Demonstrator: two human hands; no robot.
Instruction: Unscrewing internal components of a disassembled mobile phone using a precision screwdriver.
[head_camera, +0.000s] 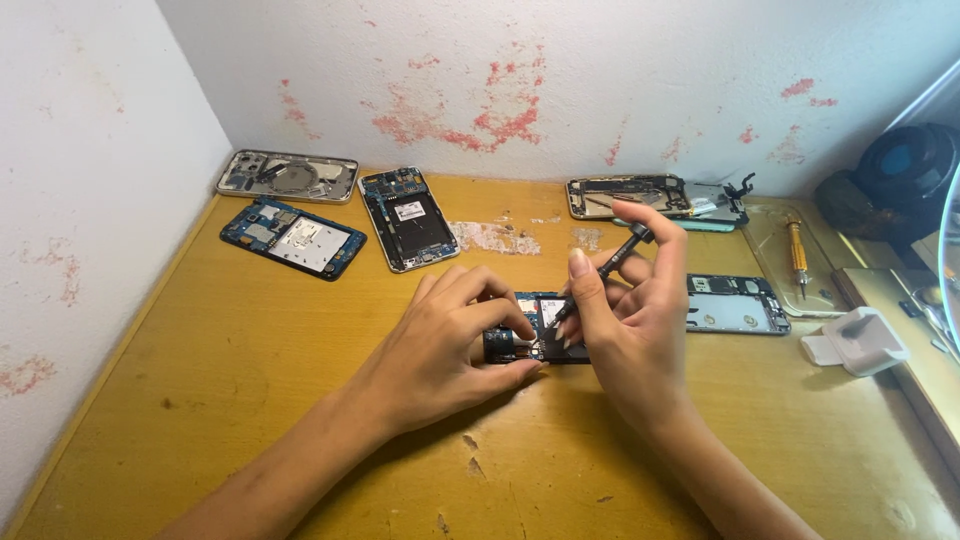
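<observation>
At the far left of the wooden table (250, 400), by the wall, lay an opened phone shell (288, 176) and, just in front of it, a blue circuit-backed phone (293, 238). Beside these lay a third opened phone (407, 218) with a dark battery. Near the table's middle, the left hand (440, 345) pressed down on a small opened phone (535, 328), fingers curled over its near end, pinning it flat. The right hand (625, 320) pinched a dark screwdriver (600, 275) between thumb and fingers, tip down on that phone. Behind lay a stripped phone frame (655, 197); to the right, another open phone (735, 305), an orange-handled screwdriver (797, 255) and a white charger block (860, 340).
</observation>
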